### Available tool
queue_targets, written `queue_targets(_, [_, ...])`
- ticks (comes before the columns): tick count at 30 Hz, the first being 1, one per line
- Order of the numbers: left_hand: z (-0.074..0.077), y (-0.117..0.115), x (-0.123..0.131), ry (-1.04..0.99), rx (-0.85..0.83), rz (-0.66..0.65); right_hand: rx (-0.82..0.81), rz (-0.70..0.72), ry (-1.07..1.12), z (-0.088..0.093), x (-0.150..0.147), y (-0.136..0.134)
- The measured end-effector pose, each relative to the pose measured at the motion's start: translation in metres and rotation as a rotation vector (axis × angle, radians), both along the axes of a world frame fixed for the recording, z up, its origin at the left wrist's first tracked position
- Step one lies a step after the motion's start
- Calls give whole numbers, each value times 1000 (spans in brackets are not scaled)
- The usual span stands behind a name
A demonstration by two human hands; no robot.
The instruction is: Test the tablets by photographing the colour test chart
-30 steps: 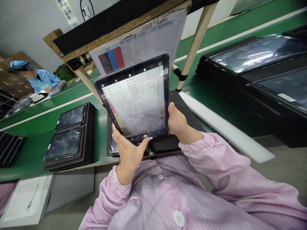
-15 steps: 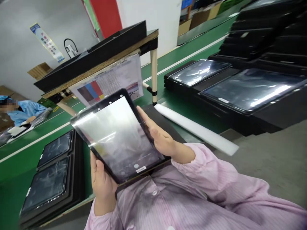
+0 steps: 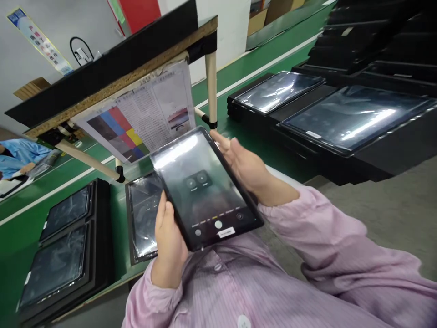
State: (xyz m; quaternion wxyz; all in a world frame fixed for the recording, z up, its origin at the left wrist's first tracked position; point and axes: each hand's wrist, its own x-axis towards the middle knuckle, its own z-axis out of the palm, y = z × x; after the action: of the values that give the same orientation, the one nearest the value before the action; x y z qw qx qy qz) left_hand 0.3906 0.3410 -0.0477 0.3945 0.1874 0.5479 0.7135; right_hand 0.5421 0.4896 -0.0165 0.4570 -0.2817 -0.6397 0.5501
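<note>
A black tablet (image 3: pixel 205 200) is held up in front of my chest, tilted, its screen lit with camera controls and two round icons mid-screen. My left hand (image 3: pixel 170 234) grips its left edge, thumb at the front rim. On the opposite side, my right hand (image 3: pixel 247 171) is closed around the long edge; the fingers behind the tablet are hidden. Behind my left hand, another tablet (image 3: pixel 145 223) in clear film lies on a dark pad on the green bench. Beyond the held tablet, a printed sheet (image 3: pixel 150 102) with colour blocks hangs under a raised shelf.
The shelf (image 3: pixel 129 59) stands on pale tube legs over the green bench (image 3: pixel 119 228). Film-covered tablets (image 3: pixel 58 262) lie in black trays at left. More trays with tablets (image 3: pixel 355 118) are at right, with tall stacks behind. A person in blue (image 3: pixel 22 157) sits far left.
The held tablet has shifted right and turned; its screen has gone from a pale image to a darker one with two icons. The tablet on the bench behind has come into view.
</note>
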Motion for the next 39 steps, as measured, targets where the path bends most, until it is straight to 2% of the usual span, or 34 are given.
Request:
queue_targets(2, [-5, 10, 3, 68, -42, -67, -204, -11, 26, -15, -3, 16])
queue_targets(3, [-8, 13, 2, 113, -70, -115, -238, -34, -3, -23, -4, 24])
queue_targets(5, [-11, 10, -2, 224, -104, -193, -185, -123, -114, -37, -2, 34])
queue_targets(8, [-6, -10, -19, 544, -43, -208, 86, -182, -307, -45, 8, 33])
queue_targets(10, [3, -26, -36, 888, -75, -166, 335, -81, -487, -42, 15, 23])
queue_targets(12, [13, -37, -56, 1249, -220, -122, 560, 53, -714, -35, 18, 11])
queue_targets(13, [16, -41, -65, 1398, -312, -100, 620, 101, -805, -33, 17, 6])
queue_targets(16, [23, -43, -86, 1663, -564, -37, 688, 125, -921, -32, 14, -2])
queue_targets(19, [21, -39, -97, 1757, -697, 20, 711, 10, -812, -37, 16, -4])
queue_targets(23, [15, -36, -101, 1802, -762, -59, 700, -132, -760, -39, 27, -10])
queue_targets(28, [10, -42, -102, 1783, -561, 19, 633, -277, -830, -38, 40, -21])
queue_targets(31, [9, -42, -100, 1758, -472, -40, 598, -297, -822, -43, 43, -21])
queue_targets(36, [9, -38, -91, 1779, -482, -111, 570, -281, -786, -50, 42, -21])
queue_targets(39, [11, -36, -83, 1770, -493, -130, 603, -360, -703, -47, 43, -25])
